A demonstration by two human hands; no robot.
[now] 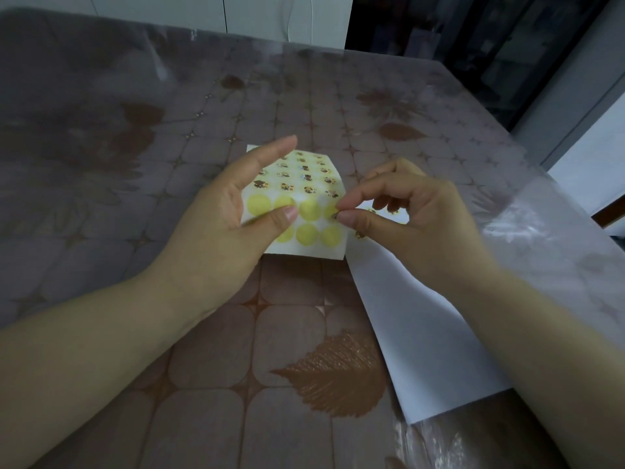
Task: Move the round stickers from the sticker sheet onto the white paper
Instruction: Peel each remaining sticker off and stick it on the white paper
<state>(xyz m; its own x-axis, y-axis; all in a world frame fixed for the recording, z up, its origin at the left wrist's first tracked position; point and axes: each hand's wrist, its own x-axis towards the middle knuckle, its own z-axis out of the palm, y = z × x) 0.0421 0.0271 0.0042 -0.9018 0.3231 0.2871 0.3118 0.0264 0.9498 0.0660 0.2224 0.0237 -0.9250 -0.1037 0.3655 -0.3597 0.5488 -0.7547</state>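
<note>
Left hand (230,228) holds sticker sheet (304,184); right hand (416,225) pinches a sticker (333,215).

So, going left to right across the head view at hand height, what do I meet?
The left hand → sticker sheet it holds → round sticker → right hand pinching it. The white paper lies under that hand, so unplaced.
</note>
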